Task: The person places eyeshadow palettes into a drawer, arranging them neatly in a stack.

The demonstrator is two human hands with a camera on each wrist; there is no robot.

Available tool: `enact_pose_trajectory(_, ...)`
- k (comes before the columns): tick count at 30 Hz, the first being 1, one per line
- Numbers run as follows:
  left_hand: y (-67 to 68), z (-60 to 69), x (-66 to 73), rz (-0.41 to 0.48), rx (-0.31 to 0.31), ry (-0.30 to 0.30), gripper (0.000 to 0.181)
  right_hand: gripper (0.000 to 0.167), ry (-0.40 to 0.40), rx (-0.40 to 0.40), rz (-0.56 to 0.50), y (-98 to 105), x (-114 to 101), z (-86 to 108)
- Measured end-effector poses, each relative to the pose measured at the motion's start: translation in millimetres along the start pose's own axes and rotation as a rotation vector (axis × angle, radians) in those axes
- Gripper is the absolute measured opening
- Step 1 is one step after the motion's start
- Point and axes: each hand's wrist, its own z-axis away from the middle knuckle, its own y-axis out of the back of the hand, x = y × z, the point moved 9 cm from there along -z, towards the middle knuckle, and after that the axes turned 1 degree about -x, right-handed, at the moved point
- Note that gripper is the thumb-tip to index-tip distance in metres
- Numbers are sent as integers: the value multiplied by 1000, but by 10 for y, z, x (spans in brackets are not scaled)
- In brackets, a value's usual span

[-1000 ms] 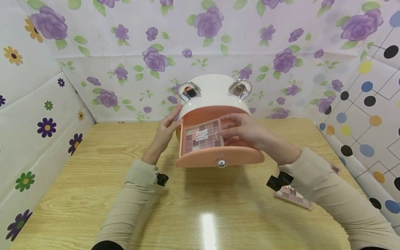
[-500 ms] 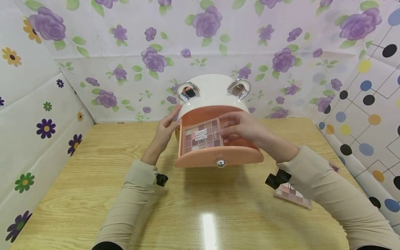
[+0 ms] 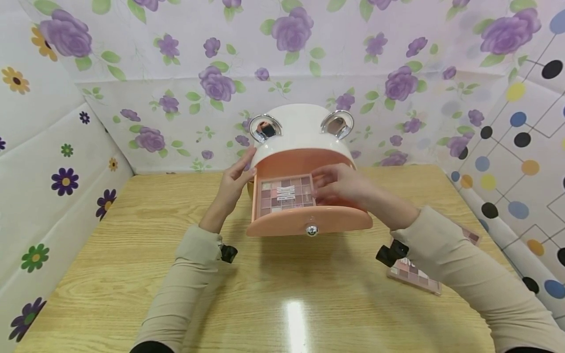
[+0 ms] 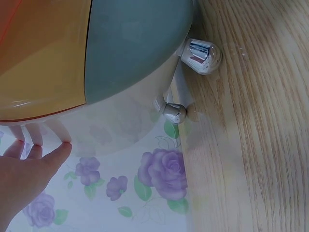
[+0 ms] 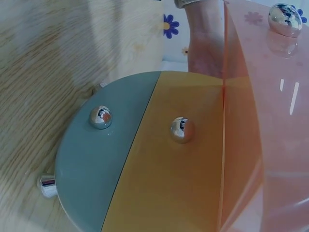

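Purple roses on green stems cover the pale, creased backdrop (image 3: 216,83) I see beyond the tabletop (image 3: 123,264), whose glossy wood grain catches one long streak of light. A sheet with coloured daisies (image 3: 66,181) walls the left side, a dotted sheet (image 3: 516,166) the right. Mid-surface I have a rounded cabinet (image 3: 302,135) in shiny white, two mirror-bright chrome fittings (image 3: 337,125) jutting like eyes. Its peach drawer (image 3: 273,226), curved along the front, is pulled out; below it, my right wrist view gives me a mustard drawer (image 5: 188,183) and a blue-grey drawer (image 5: 106,159). I count three drawers and three round chrome knobs (image 5: 101,117), one apiece. The left hand (image 3: 231,186) has its fingers extended, thumb apart, tips resting on the cabinet's smooth side. The right hand (image 3: 346,186) reaches into the peach drawer with bent fingers, tips at the right edge of the eyeshadow palette (image 3: 287,196); whether they pinch it or only touch it, I cannot tell. That palette, a flat rectangle gridded in pinks and mauves and lettered "BACK", sits in the drawer's left part. A second palette (image 3: 412,277) lies on the tabletop, partly under the right sleeve (image 3: 468,274): two palettes in all.
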Motion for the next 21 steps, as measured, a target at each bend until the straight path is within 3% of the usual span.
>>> enact_pose_trajectory(4, -6, 0, -5, 3, 1, 3, 48, 50, 26, -5, 81, -2, -10, 6)
enact_pose_trajectory(10, -2, -4, -7, 8, 13, 5, 48, 47, 24, -34, 103, 4, -26, 50)
enact_pose_trajectory(21, -4, 2, -6, 8, 15, 4, 50, 49, 33, -56, -88, 124, -5, 247)
